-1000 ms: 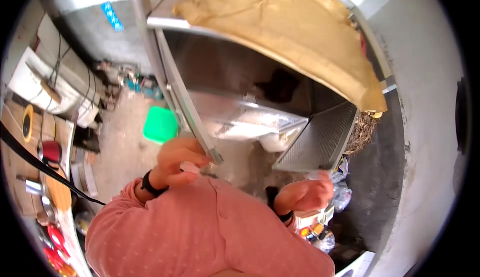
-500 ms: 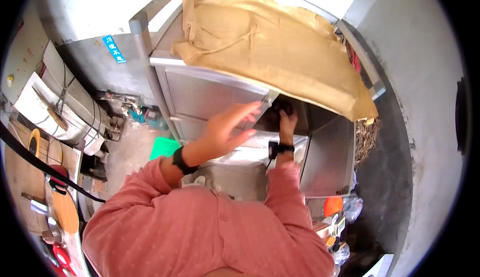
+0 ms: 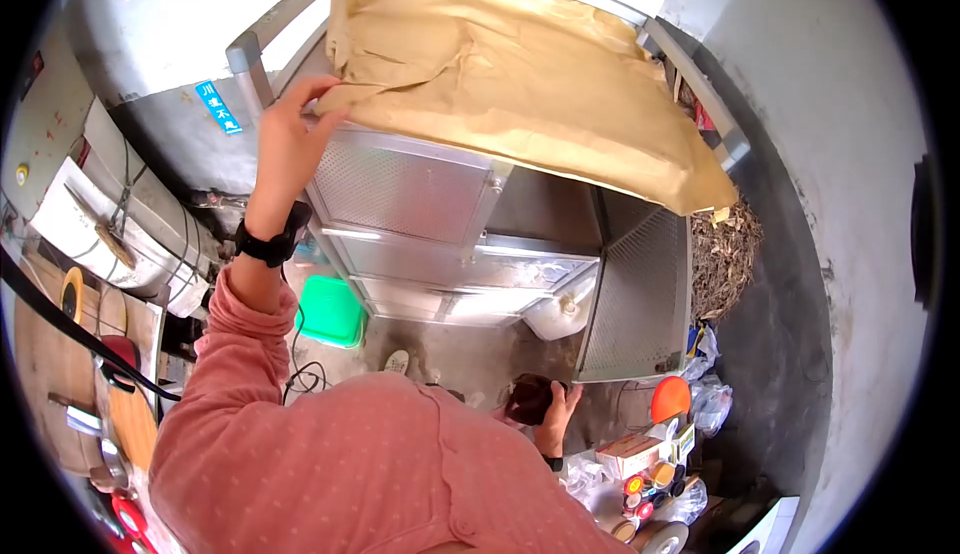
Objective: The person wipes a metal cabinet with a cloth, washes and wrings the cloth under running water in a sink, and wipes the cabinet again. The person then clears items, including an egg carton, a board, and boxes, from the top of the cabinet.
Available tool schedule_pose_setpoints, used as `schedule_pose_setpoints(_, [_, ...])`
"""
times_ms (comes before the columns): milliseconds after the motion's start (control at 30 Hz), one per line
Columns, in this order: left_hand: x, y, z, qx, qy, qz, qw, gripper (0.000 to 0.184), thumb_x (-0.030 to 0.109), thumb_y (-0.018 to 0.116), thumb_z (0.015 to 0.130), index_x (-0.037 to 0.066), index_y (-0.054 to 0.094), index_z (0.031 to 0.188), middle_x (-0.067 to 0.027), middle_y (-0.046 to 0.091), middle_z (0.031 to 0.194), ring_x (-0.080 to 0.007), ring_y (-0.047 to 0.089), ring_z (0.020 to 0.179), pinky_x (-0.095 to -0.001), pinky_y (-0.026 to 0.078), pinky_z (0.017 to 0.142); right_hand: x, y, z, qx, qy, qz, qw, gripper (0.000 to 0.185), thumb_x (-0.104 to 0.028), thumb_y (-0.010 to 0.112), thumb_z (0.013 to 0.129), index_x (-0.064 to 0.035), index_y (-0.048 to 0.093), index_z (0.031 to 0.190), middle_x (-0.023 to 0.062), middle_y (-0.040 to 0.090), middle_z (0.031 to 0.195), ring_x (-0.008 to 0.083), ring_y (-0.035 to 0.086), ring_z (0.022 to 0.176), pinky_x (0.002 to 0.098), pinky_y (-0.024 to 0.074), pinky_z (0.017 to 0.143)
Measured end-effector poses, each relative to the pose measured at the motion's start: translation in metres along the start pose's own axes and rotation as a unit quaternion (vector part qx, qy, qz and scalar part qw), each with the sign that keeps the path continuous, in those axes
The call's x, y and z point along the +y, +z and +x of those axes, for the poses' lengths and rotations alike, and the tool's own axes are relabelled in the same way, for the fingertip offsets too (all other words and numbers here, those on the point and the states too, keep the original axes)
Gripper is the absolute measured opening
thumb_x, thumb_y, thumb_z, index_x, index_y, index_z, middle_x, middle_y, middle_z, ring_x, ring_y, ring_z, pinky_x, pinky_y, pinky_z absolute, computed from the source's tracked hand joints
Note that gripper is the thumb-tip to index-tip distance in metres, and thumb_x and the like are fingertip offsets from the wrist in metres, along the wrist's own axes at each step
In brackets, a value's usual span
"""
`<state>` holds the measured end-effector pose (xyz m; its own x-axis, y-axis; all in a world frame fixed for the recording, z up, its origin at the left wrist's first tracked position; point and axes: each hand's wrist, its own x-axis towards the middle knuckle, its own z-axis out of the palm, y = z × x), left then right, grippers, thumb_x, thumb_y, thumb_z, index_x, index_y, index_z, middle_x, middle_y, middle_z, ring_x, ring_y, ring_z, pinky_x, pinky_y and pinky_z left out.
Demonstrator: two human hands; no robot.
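My left hand (image 3: 292,139) is raised at the left front corner of the brown paper sheet (image 3: 520,74) on top of a metal cabinet (image 3: 400,184). Its thumb and fingers are spread at the paper's edge; whether they touch it I cannot tell. Low beside my body, my right hand (image 3: 560,412) grips a dark brown, glossy bowl (image 3: 528,399). My torso hides part of that forearm. The cabinet's right door (image 3: 640,299) hangs wide open, showing a dark compartment (image 3: 545,209); the left door is closed.
A green plastic box (image 3: 332,311) stands on the floor at left. Jars and bottles (image 3: 645,494), an orange lid (image 3: 670,398) and plastic bags (image 3: 710,404) crowd the lower right. Dried twigs (image 3: 725,264) lie beyond the open door. A board table (image 3: 60,354) stands far left.
My right hand has come out of the cabinet compartment and down toward my body with the dark bowl. My left hand has moved up and left to the paper's corner.
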<state>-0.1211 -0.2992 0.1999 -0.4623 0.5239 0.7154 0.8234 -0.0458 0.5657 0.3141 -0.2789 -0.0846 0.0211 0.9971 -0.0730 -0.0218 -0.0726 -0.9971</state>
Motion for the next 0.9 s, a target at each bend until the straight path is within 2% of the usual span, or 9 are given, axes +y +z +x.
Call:
schedule_pose_setpoints(33, [0.003, 0.001, -0.002, 0.046, -0.003, -0.044, 0.998, 0.021, 0.005, 0.062, 0.074, 0.001, 0.055, 0.094, -0.0077, 0.059, 0.084, -0.0145, 0.056, 0.079, -0.0247, 0.044, 0.072, 0.002, -0.005, 0.004, 0.089, 0.028, 0.027, 0.995, 0.068, -0.004, 0.055, 0.075, -0.0008, 0.018, 0.132, 0.0143, 0.034, 0.125, 0.024, 0.04, 0.106, 0.0308, 0.0328, 0.09])
schedule_pose_setpoints(100, [0.012, -0.003, -0.01, 0.089, 0.005, -0.09, 0.992, 0.019, 0.003, 0.058, 0.077, 0.0, 0.055, 0.095, -0.0064, 0.058, 0.088, -0.0133, 0.054, 0.08, -0.024, 0.043, 0.072, -0.016, -0.001, 0.007, 0.071, -0.033, -0.044, 0.996, 0.079, 0.0, 0.055, 0.074, -0.0034, 0.005, 0.135, 0.0152, 0.029, 0.128, 0.0214, 0.038, 0.106, 0.03, 0.0315, 0.091])
schedule_pose_setpoints(200, [0.036, -0.015, -0.035, 0.176, 0.033, -0.125, 0.976, 0.015, 0.0, 0.052, 0.08, -0.001, 0.054, 0.095, -0.0059, 0.056, 0.093, -0.0125, 0.052, 0.082, -0.0233, 0.042, 0.074, -0.055, 0.015, 0.008, -0.003, -0.049, -0.034, 0.998, 0.067, -0.001, 0.055, 0.074, -0.0006, 0.018, 0.13, 0.0137, 0.039, 0.119, 0.0201, 0.042, 0.102, 0.0283, 0.0323, 0.089])
schedule_pose_setpoints(300, [0.052, -0.033, -0.062, 0.257, 0.084, -0.113, 0.956, 0.014, -0.001, 0.049, 0.082, -0.002, 0.052, 0.096, -0.0094, 0.054, 0.097, -0.0141, 0.05, 0.088, -0.0239, 0.039, 0.079, -0.06, 0.028, 0.01, -0.023, -0.141, -0.197, 0.97, 0.053, -0.008, 0.06, 0.072, 0.0009, 0.035, 0.117, 0.0156, 0.056, 0.089, 0.0237, 0.055, 0.081, 0.0304, 0.0419, 0.074])
schedule_pose_setpoints(367, [0.057, -0.048, -0.081, 0.262, 0.093, -0.102, 0.955, 0.014, 0.0, 0.049, 0.082, -0.002, 0.05, 0.096, -0.0108, 0.053, 0.098, -0.0152, 0.05, 0.09, -0.0245, 0.037, 0.082, -0.071, 0.037, 0.002, -0.095, 0.008, -0.242, 0.966, 0.052, -0.013, 0.061, 0.072, 0.0011, 0.038, 0.116, 0.0171, 0.058, 0.084, 0.0283, 0.057, 0.074, 0.0338, 0.0442, 0.07])
schedule_pose_setpoints(400, [0.056, -0.057, -0.092, 0.257, 0.089, -0.088, 0.958, 0.013, -0.001, 0.049, 0.082, -0.002, 0.05, 0.095, -0.0113, 0.053, 0.098, -0.0159, 0.05, 0.09, -0.0251, 0.037, 0.083, -0.054, 0.042, 0.003, -0.107, -0.093, -0.217, 0.966, 0.056, -0.018, 0.062, 0.072, 0.0012, 0.037, 0.117, 0.0173, 0.06, 0.083, 0.0298, 0.059, 0.072, 0.0366, 0.0454, 0.067])
schedule_pose_setpoints(433, [0.055, -0.065, -0.105, 0.252, 0.084, -0.072, 0.961, 0.013, -0.001, 0.049, 0.082, -0.002, 0.05, 0.095, -0.0117, 0.053, 0.097, -0.0165, 0.05, 0.09, -0.0257, 0.036, 0.083, -0.042, 0.048, 0.004, -0.109, -0.128, -0.207, 0.964, 0.037, -0.008, 0.062, 0.071, 0.0015, 0.041, 0.101, 0.0074, 0.054, 0.072, 0.0137, 0.049, 0.065, 0.0272, 0.0415, 0.061])
schedule_pose_setpoints(567, [0.068, -0.09, -0.156, 0.277, 0.099, -0.005, 0.956, 0.011, 0.0, 0.049, 0.082, -0.002, 0.048, 0.093, -0.0144, 0.052, 0.094, -0.0201, 0.049, 0.086, -0.028, 0.037, 0.079, 0.012, 0.049, 0.03, -0.214, -0.303, -0.243, 0.896, 0.038, -0.014, 0.06, 0.075, 0.0006, 0.044, 0.106, 0.0098, 0.056, 0.086, 0.0177, 0.051, 0.078, 0.0315, 0.0423, 0.071])
schedule_pose_setpoints(900, [0.09, -0.139, -0.27, 0.143, -0.031, -0.008, 0.989, 0.01, 0.005, 0.053, 0.082, 0.002, 0.047, 0.09, -0.0146, 0.053, 0.088, -0.0188, 0.05, 0.075, -0.0241, 0.04, 0.062, 0.01, 0.018, 0.006, -0.153, -0.08, -0.13, 0.976, 0.037, -0.022, 0.054, 0.079, -0.0012, 0.046, 0.108, 0.0097, 0.055, 0.096, 0.0208, 0.05, 0.087, 0.0341, 0.0419, 0.077])
